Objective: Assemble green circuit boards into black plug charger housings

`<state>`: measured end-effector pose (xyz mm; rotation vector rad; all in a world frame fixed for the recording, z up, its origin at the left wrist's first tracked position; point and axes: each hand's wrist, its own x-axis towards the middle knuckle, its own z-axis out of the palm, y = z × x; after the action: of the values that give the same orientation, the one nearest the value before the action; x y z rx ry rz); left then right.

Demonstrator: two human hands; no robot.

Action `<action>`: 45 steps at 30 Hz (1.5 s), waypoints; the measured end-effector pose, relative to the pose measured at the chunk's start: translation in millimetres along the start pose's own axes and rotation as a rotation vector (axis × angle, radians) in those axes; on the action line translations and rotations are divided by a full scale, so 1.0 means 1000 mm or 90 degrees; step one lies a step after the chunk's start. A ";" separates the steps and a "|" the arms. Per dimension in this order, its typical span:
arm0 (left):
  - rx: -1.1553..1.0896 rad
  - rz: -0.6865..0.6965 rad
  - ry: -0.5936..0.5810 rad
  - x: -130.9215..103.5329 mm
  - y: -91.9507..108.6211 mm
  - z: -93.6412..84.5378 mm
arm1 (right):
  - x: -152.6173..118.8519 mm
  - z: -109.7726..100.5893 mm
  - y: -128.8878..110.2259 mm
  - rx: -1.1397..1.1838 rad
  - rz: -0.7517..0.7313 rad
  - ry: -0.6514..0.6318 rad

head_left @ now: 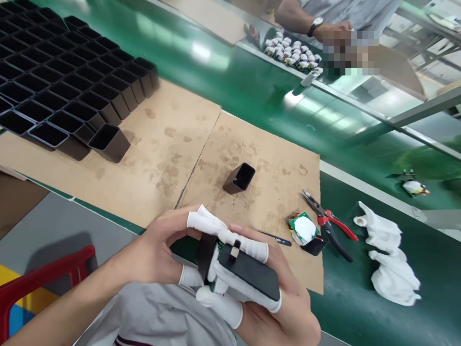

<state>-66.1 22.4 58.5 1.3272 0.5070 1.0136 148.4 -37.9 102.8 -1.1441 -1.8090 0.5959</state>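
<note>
While hands (158, 247) hold parts (252, 275), a red stool (46, 274) flanks the green table (347, 302)

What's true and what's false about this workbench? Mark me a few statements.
1. The left hand and right hand both wear white finger covers. True.
2. The pliers have yellow handles. False: one is red, the other black.
3. The right hand holds a black-topped part. True.
4. The rows of dark cases are at the picture's right. False: they're at upper left.
5. One case sits apart on the cardboard. True.
</note>
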 end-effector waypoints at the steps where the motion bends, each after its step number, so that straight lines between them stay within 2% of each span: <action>1: -0.006 -0.006 0.000 -0.001 0.000 0.000 | 0.002 -0.001 0.000 -0.002 -0.037 -0.003; 3: -0.026 -0.028 0.007 -0.003 0.000 0.000 | 0.005 -0.001 -0.001 0.000 -0.082 -0.013; 9: -0.094 -0.098 0.042 -0.007 -0.003 0.001 | 0.001 0.002 -0.006 -0.037 -0.050 -0.044; 15: -0.153 -0.095 0.040 -0.003 0.006 0.004 | -0.022 0.011 -0.012 -0.080 -0.065 0.071; 17: -0.155 -0.091 0.054 -0.002 0.007 0.005 | -0.027 0.016 -0.016 -0.125 -0.077 0.085; 22: -0.153 -0.041 0.076 -0.003 0.004 0.005 | -0.033 0.027 -0.030 -0.260 -0.104 0.055; 26: -0.133 0.013 0.056 -0.010 0.007 0.004 | -0.036 0.033 -0.047 -0.324 -0.125 0.060; 30: -0.095 0.067 0.061 -0.026 0.015 0.002 | -0.042 0.037 -0.067 -0.353 -0.166 0.049; 35: -0.055 0.140 0.080 -0.052 0.031 0.003 | -0.052 0.040 -0.089 -0.459 -0.224 0.052; 38: 0.017 0.169 0.110 -0.071 0.050 0.004 | -0.062 0.046 -0.095 -0.455 -0.288 0.099; 40: 0.053 0.188 0.136 -0.085 0.061 0.005 | -0.070 0.058 -0.095 -0.416 -0.309 0.159; 43: -0.021 0.205 0.162 -0.103 0.068 0.012 | -0.080 0.087 -0.096 -0.267 -0.301 0.331; 45: -0.136 0.183 0.140 -0.112 0.066 0.020 | -0.086 0.108 -0.101 -0.087 -0.223 0.448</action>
<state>-127.0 -86.4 99.1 1.1218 0.3645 1.4216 23.5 -154.2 90.4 -0.9306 -1.3867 -0.1371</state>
